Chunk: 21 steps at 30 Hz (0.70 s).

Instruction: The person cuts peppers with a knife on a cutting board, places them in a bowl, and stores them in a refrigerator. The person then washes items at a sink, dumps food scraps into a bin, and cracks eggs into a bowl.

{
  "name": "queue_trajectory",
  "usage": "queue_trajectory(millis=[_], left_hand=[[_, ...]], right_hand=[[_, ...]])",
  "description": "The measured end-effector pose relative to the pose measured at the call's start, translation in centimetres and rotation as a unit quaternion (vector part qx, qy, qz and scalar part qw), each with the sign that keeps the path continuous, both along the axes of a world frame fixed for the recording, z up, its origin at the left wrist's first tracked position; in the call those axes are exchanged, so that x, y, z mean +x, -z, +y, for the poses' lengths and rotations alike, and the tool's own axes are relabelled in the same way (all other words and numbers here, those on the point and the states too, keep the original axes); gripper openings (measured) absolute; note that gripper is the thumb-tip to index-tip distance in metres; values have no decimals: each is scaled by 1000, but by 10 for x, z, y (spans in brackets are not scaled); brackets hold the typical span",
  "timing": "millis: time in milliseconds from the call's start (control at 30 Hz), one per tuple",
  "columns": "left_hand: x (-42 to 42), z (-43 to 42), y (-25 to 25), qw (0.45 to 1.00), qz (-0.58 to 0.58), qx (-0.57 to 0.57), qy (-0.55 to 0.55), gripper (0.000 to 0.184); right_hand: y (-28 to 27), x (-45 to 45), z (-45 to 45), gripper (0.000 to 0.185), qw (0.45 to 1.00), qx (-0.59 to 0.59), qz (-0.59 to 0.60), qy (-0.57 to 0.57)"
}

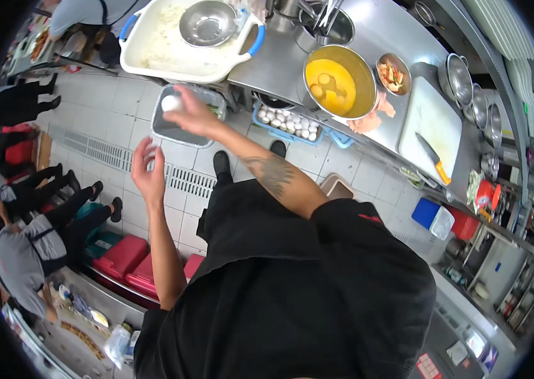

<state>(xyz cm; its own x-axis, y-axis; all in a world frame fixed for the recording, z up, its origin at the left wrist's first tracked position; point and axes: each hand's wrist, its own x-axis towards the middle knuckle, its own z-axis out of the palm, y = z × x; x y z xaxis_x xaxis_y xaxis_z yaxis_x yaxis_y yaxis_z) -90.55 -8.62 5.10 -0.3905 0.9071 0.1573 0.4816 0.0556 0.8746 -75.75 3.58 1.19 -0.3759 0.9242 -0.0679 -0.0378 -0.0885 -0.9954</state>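
Note:
At the left, my left hand (148, 172) is raised with fingers curled around a small pale thing that I cannot make out. My right hand (196, 115) reaches over a grey bin (181, 134) and has a white egg (171, 103) at its fingertips. A tray of several white eggs (289, 123) sits below the counter's edge. On the counter (254, 76), a deep metal pot (308, 82) holds yellow liquid with round yolk-like shapes. Pinkish cloth or gloves (368, 120) lie against the pot's right side.
A white tub (134, 54) with blue handles holds a metal bowl. Farther right are a small bowl of food (393, 74), a white cutting board (415, 120) and a yellow-handled knife (430, 151). People in grey (24, 259) stand at the left near red bins (121, 256).

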Motion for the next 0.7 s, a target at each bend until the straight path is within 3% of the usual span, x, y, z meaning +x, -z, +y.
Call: queue_trajectory(millis=[33,133,233,300,333,400,467,600,700], left_hand=[[-10,-11,17,999,2,-37,-1,32],[-39,-39,78,993,-6,-116,-17,26],[-41,-50,140,982,-51,-175,55,24],[-28,-48,173,965,-60,-231,108,24],[-21,-44,194,968,-24,-187,168,25],[1,-35,225,947,-19,-214,240,29],[28,-18,242,919,19,-249,306,34],[103,29,303,886,114,-203,400,42],[168,91,356,815,251,-197,485,43]], right_hand=[[28,-23,-6,73,991,73,-103,35],[78,-27,-31,62,982,68,-158,82],[147,19,-75,40,972,-25,-225,65],[206,75,-106,39,937,-82,-339,20],[234,106,-118,39,917,-121,-380,-1],[250,160,-124,40,885,-142,-443,-23],[272,209,-126,43,818,-139,-558,6],[342,294,-97,51,763,-136,-632,-29],[395,332,-75,59,743,-105,-658,-61]])
